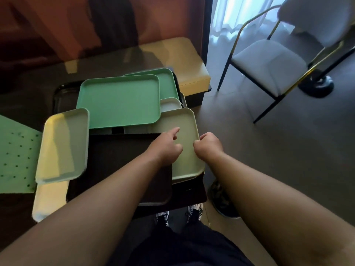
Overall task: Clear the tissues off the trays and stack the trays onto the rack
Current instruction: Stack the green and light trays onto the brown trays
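A jumble of trays covered the dark table (28,104), overlapping one another toward its right edge. The right hand (208,145) gripped the right rim of a pale green tray (187,129), its fingers (197,145) curled over the rim about midway along that side. This tray lay at the table's right edge, its near right corner overhanging. The left hand (166,147) rested on the same tray's left part, where it met a dark brown tray (115,160); the index finger pointed forward and the other fingers were loosely bent, and whether they pinched anything could not be told.

The dark brown tray lay near the front edge, under the left forearm. A cream tray (63,144) sat tilted over its left side, above another pale one (48,200) at the front left. Behind them a mint green tray (121,102) lay on top of the pile, with a second green tray (167,81) partly hidden behind it and a grey tray (170,105) showing at its right. A green perforated board (17,156) lay at the left edge. A yellow bench (184,60) stood beyond the table, a grey chair (269,64) on the floor (269,150) to the right.
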Motion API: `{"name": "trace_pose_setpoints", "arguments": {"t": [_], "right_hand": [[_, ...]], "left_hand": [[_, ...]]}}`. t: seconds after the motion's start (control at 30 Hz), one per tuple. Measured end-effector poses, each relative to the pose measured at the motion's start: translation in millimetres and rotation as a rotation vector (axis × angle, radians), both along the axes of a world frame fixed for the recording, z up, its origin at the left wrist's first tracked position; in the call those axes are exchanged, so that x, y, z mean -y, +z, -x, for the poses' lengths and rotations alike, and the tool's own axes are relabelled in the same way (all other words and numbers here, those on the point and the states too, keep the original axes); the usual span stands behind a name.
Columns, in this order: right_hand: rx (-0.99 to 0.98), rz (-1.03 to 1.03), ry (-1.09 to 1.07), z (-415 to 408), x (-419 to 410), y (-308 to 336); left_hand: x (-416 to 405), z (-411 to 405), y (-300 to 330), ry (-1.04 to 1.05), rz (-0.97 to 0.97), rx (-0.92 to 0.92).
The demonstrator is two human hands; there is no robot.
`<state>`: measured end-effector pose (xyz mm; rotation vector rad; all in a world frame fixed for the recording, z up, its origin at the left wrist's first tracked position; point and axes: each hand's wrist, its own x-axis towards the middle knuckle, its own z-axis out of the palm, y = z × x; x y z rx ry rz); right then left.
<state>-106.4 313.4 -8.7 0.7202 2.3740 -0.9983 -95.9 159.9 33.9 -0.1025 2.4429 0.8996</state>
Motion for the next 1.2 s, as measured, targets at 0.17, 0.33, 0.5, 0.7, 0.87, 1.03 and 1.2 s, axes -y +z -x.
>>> {"name": "trace_pose_setpoints", "arguments": {"t": [0.17, 0.33, 0.5, 0.7, 0.87, 1.03, 1.2], "right_hand": [[-0.040, -0.076, 0.113, -0.9, -4.0, 3.8], [-0.248, 0.138, -0.119, 4.8, -16.6, 24.1], [-0.371, 0.146, -0.237, 10.2, -33.1, 50.0], [-0.377, 0.387, -0.250, 14.1, -1.2, 78.3], [-0.232, 0.512, -0.104, 9.5, 76.7, 85.5], [-0.169, 0.402, 0.110, 2.8, 171.5, 74.4], [-0.106, 0.478, 0.030, -7.6, 263.4, 62.7]], "left_hand": [[-5.2, -1.4, 2.6, 0.038, 0.027, 0.011], [-4.9, -1.4, 11.4, 0.142, 0.018, -0.021], [3.1, 4.0, 24.9, 0.266, -0.031, -0.088], [37.4, -6.5, 43.1, 0.512, -0.101, -0.176], [97.9, -30.1, 55.4, 0.770, -0.129, -0.252], [189.8, -52.8, 52.5, 0.918, -0.052, -0.283], [261.2, -70.7, 48.9, 0.791, 0.122, -0.179]]}}
